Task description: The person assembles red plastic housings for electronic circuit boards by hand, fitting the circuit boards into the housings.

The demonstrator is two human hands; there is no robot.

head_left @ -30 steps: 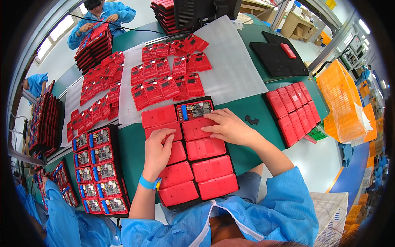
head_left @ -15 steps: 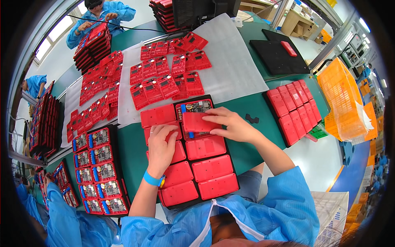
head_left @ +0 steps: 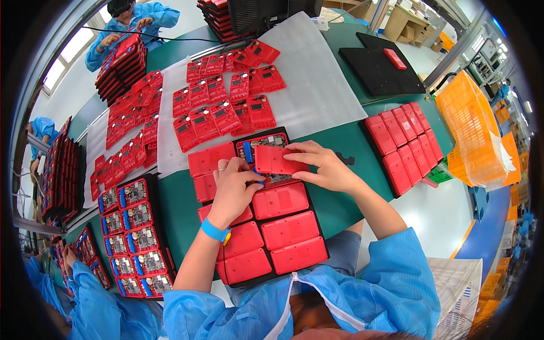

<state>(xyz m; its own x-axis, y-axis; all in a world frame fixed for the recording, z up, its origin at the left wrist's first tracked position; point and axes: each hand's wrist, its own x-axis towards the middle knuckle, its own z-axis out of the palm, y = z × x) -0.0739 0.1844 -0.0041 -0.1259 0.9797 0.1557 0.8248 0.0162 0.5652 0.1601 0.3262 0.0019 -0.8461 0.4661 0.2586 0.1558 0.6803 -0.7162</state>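
A co-worker (head_left: 160,17) in a blue smock is busy across the green counter (head_left: 335,204). There's a black monitor (head_left: 255,17) over there, a white sheet (head_left: 320,73), and an orange crate (head_left: 462,124) off right. That small dark piece (head_left: 345,160) might be foam; I can't quite tell.

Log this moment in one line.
right hand: holds red cover | left hand: at blue part | circuit board: exposed beyond red cover
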